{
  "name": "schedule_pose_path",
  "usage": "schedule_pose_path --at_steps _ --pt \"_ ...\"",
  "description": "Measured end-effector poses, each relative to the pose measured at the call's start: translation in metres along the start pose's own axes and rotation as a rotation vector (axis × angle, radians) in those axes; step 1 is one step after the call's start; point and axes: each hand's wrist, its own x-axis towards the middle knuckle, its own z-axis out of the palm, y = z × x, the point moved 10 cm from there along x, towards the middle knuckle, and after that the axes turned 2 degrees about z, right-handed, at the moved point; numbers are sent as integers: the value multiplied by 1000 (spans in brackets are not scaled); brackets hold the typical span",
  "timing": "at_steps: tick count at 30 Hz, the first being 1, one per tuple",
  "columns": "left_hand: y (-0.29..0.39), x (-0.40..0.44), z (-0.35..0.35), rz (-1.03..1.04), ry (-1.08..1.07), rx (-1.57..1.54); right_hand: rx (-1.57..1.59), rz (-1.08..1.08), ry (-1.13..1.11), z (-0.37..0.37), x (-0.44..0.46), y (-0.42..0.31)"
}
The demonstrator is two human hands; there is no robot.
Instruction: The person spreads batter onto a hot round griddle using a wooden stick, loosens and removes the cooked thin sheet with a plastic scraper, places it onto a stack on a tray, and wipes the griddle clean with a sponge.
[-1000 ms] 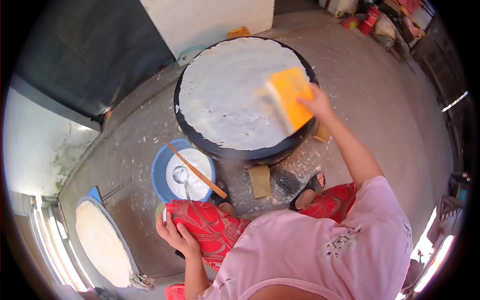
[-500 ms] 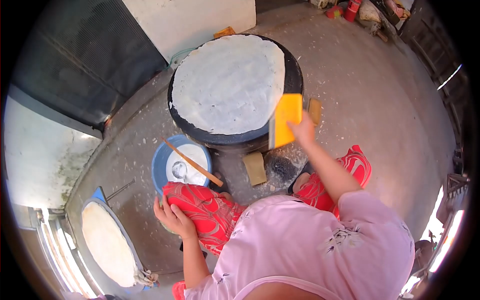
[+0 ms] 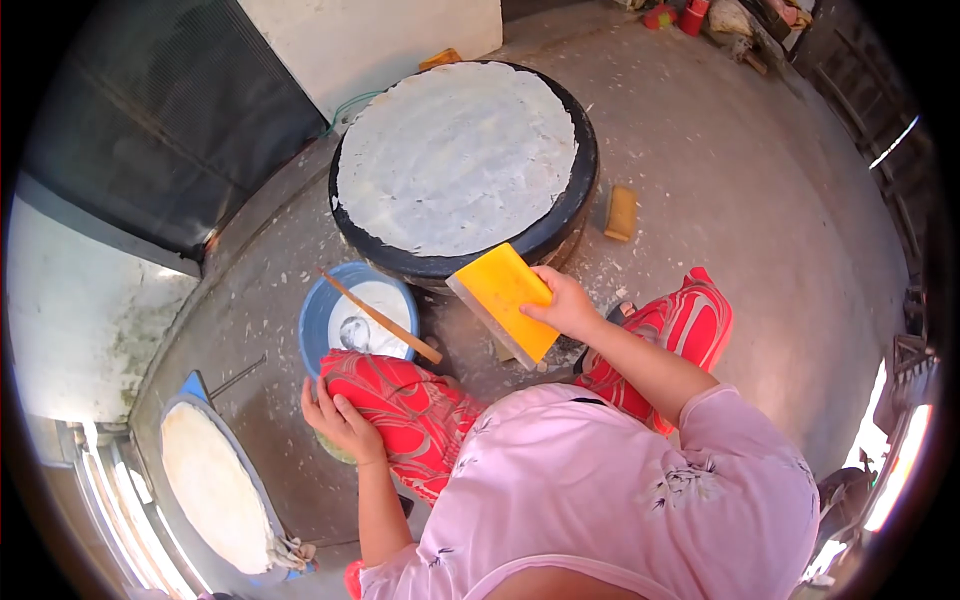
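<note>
My right hand [image 3: 569, 303] grips a yellow scraper [image 3: 505, 295] with a grey straight edge, held in front of the near rim of a round black griddle [image 3: 587, 165]. A thin white sheet of batter [image 3: 455, 160] covers most of the griddle's top, its outline ragged. My left hand [image 3: 340, 418] lies on my left knee, fingers stretched over the red patterned trousers, holding nothing. Just beyond that knee stands a blue bucket [image 3: 315, 325] of white batter [image 3: 385, 300]. A ladle [image 3: 385, 318] with a wooden handle rests in it, its bowl partly sunk.
At the lower left a stack of pale round sheets [image 3: 215, 485] lies on a blue-edged support. A yellowish block [image 3: 620, 213] sits on the floor right of the griddle. White flakes dot the concrete floor [image 3: 730, 200]. A white wall [image 3: 370, 45] stands behind the griddle.
My right hand has brought the scraper from the griddle's right edge leftward and nearer to me, turning it to a slant. My left hand stays on the knee. The view has shifted slightly.
</note>
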Motion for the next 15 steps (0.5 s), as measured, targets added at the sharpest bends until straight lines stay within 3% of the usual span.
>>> schedule_pose_path --at_steps 3,15 --pt "-2 -1 -1 -11 9 -5 19 94 -33 4 -3 19" --pt "-10 -3 -2 -44 26 21 86 91 -123 27 -6 32"
